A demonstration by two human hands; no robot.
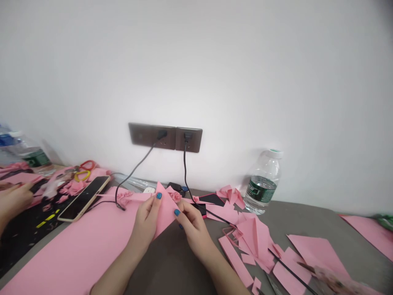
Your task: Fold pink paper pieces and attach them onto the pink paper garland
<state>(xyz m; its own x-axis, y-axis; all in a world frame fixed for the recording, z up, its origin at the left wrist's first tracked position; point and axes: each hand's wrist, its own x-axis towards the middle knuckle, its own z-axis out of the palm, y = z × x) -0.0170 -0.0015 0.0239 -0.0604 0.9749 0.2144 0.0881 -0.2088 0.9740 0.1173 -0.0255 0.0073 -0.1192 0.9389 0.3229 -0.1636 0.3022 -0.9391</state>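
Observation:
A folded pink paper triangle point(165, 211) is held up between both hands at the centre, its point upward. My left hand point(147, 217) pinches its left side, the blue-nailed thumb lying on the front. At the right edge of the same paper, my right hand point(192, 221) grips with thumb and fingers. Behind the paper lie small pink paper roses point(175, 196). A large pink sheet point(80, 250) spreads over the table under and left of my left forearm.
Pink scraps point(253, 237) and a water bottle point(263, 182) are at the right. A phone point(84, 198), scissors point(82, 175) and another person's hand point(15, 200) are at the left. Black cables point(185, 164) run from the wall sockets point(166, 137) onto the grey table point(172, 266).

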